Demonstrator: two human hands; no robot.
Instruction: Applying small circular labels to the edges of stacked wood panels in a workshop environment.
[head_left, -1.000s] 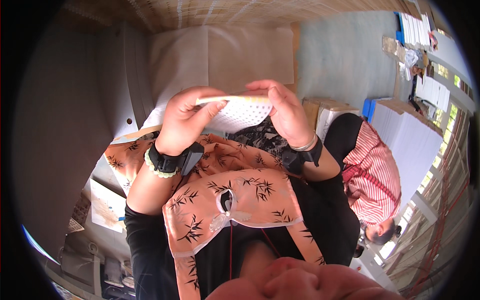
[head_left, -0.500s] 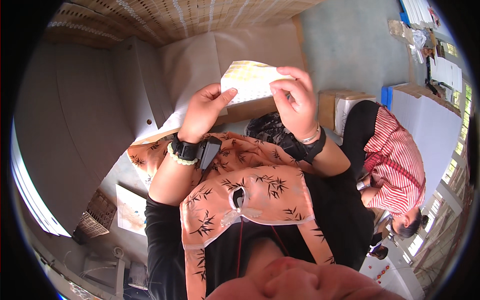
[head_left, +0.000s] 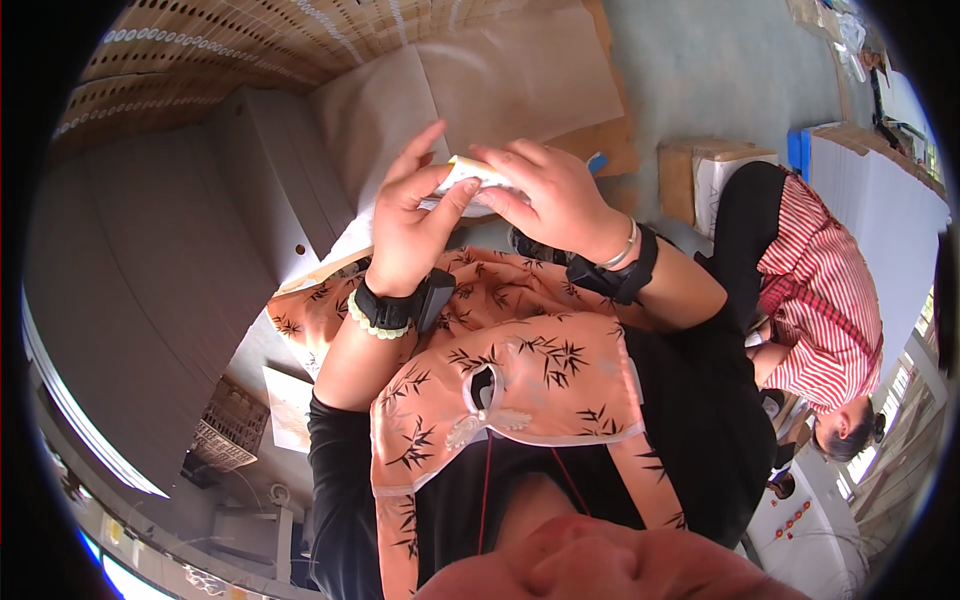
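A small white paper sheet (head_left: 468, 171) with yellow on its edge is bent or folded between my two hands, above my lap. My left hand (head_left: 408, 222) pinches its left side with thumb and finger, while other fingers stretch upward. From the right, my right hand (head_left: 560, 195) grips it, the fingers curled over its top and the thumb below. Fingers cover much of the sheet. Below them spreads an orange apron (head_left: 540, 370) with black bamboo prints.
Tall grey panels (head_left: 150, 270) stand at the left. Perforated brown boards (head_left: 200, 40) line the far left, beside brown sheeting (head_left: 520, 80). Cardboard boxes (head_left: 690, 185) stand at right. A person in a red-striped top (head_left: 820, 290) bends over nearby. A brown crate (head_left: 230, 425) sits lower left.
The sheet was spread out, showing yellow squares and small dots; now it is bent or folded small. My right hand has moved left, closer to my left hand.
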